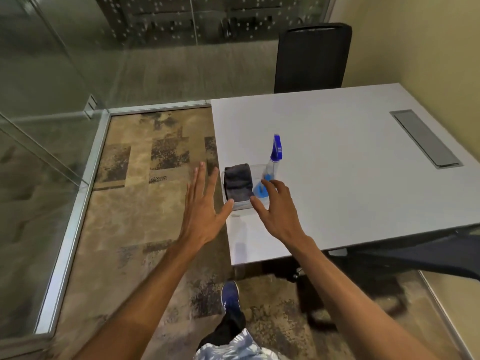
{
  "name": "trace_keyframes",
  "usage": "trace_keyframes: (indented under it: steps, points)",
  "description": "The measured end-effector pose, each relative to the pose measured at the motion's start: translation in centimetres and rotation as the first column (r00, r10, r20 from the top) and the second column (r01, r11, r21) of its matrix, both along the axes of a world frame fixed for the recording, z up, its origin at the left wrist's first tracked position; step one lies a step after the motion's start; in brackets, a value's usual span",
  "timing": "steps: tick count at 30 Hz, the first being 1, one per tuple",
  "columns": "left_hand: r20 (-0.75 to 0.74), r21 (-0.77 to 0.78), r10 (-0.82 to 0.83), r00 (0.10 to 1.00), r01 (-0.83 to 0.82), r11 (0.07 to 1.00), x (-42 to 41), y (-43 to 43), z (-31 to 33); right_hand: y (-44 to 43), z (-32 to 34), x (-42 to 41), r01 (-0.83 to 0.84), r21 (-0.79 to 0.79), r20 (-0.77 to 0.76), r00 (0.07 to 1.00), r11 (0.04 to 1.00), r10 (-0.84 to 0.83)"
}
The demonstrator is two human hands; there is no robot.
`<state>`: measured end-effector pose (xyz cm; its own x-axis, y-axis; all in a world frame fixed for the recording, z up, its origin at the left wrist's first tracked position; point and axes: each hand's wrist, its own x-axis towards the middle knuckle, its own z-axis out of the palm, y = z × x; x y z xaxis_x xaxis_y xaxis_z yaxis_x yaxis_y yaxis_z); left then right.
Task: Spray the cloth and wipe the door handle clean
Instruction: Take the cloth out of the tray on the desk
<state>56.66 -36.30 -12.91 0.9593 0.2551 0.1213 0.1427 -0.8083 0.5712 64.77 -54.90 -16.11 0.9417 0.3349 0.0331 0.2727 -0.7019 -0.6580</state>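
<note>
Reaching out with both arms, the person is going for the cleaning things at the near corner of the flat white table (337, 152). The left hand (205, 203) has its fingers spread wide and flat, holding nothing, with the thumb just beside the clear plastic tray (240, 206). The right hand (278, 206) is open too, fingers curled a little, near the clear spray bottle with the blue top (274, 165). The folded dark grey cloth (238, 184) sits in the tray beside the bottle, so both are easy to grab together. I think the left hand will take the cloth and the right the bottle. No door handle can be seen yet. A black chair (311, 58) stands behind the table. The floor has brown patchy carpet (145, 162), and glass walls (52, 74) close off the room.
</note>
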Motion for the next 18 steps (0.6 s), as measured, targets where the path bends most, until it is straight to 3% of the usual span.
trace_keyframes:
  steps: [7, 18]
  points:
    - [-0.16, -0.172, -0.019, 0.987, -0.009, 0.985, 6.1, 3.0, -3.0, 3.0, -3.2, 4.9, 0.079, -0.027, -0.125, 0.989, 0.996, -0.082]
    - [-0.323, -0.281, -0.043, 0.945, -0.053, 0.958, 12.7, 4.1, -7.0, 6.4, -7.4, 9.8, 0.163, -0.072, -0.309, 0.934, 0.984, -0.177]
